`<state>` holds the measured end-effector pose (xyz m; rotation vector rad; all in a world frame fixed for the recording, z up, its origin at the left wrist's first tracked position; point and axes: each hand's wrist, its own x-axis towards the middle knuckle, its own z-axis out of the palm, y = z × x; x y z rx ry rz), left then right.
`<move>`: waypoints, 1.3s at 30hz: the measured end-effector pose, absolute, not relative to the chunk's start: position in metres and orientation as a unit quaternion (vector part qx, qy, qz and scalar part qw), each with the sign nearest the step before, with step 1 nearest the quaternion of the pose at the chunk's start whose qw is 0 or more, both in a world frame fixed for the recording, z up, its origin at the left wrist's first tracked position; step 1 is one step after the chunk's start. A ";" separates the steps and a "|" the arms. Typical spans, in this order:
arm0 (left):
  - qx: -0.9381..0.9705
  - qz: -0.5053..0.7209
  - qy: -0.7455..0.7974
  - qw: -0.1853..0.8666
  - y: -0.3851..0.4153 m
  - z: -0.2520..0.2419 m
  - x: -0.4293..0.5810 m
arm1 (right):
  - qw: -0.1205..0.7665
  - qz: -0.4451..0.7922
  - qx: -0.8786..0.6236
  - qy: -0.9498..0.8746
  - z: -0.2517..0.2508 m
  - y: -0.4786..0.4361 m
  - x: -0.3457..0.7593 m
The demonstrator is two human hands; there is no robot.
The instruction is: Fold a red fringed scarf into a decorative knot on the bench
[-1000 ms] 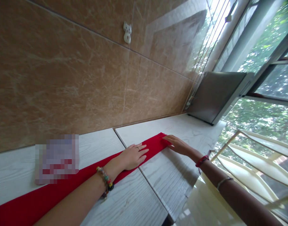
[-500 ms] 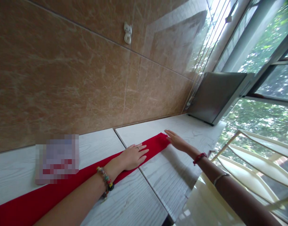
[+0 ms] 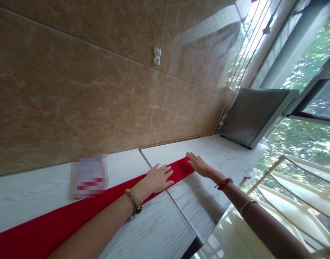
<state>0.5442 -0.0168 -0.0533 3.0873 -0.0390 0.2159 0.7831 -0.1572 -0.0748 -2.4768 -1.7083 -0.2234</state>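
The cloth lies across two adjoining tabletops.

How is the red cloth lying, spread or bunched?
Spread: the red cloth runs as a long, smooth strip along the white surface, under the left hand. Folded layers: cannot tell.

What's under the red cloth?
White tabletop shows along both sides of the red cloth, and its seam runs beneath; anything else under there is covered and can't be seen.

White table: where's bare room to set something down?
The table is bare between the right hand and the grey box, and from the red cloth to the near edge. It's crowded around the left hand and the blurred packet.
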 end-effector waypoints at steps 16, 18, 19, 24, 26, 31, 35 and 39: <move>0.997 -0.027 0.067 0.022 -0.010 -0.042 0.297 | 0.108 -0.045 -0.660 -0.742 -0.049 -0.110 0.605; 0.994 -0.035 0.104 0.025 -0.006 -0.041 0.271 | 0.096 -0.028 -0.614 -0.783 -0.053 -0.101 0.561; 0.991 -0.042 0.125 0.028 -0.004 -0.040 0.258 | 0.086 -0.020 -0.599 -0.796 -0.056 -0.099 0.545; 0.984 -0.049 0.169 0.032 0.003 -0.045 0.207 | 0.046 -0.014 -0.595 -0.802 -0.069 -0.099 0.524; 0.985 -0.034 0.165 0.023 0.002 -0.045 0.201 | 0.038 -0.022 -0.589 -0.807 -0.063 -0.098 0.522; 0.978 0.052 0.196 -0.042 0.002 -0.044 0.209 | 0.080 -0.070 -0.546 -0.831 -0.041 -0.093 0.488; 0.967 0.103 0.212 -0.095 0.007 -0.049 0.210 | 0.068 -0.125 -0.525 -0.839 -0.044 -0.093 0.468; 0.970 0.108 0.185 -0.116 0.009 -0.051 0.209 | 0.039 -0.184 -0.495 -0.848 -0.052 -0.096 0.474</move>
